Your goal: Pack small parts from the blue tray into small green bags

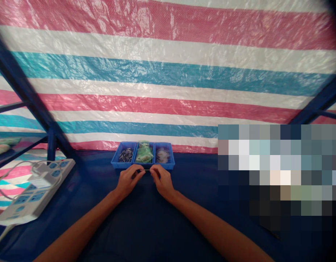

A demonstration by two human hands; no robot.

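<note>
My left hand (129, 179) and my right hand (162, 179) meet just in front of a blue three-part tray (143, 166) on the dark blue table. Both hands are pinched on the two ends of a thin metal pin (146, 170) held level between them. The tray's left part holds several dark metal pins (126, 155), the middle part green pieces (144, 154), and the right part pale clear pieces (163, 155).
A white power strip (34, 193) with blue sockets and a plugged cable lies at the left table edge. A striped red, white and teal tarp (168, 80) hangs behind the tray. Blue frame bars stand at left and right. A blurred patch covers the right side.
</note>
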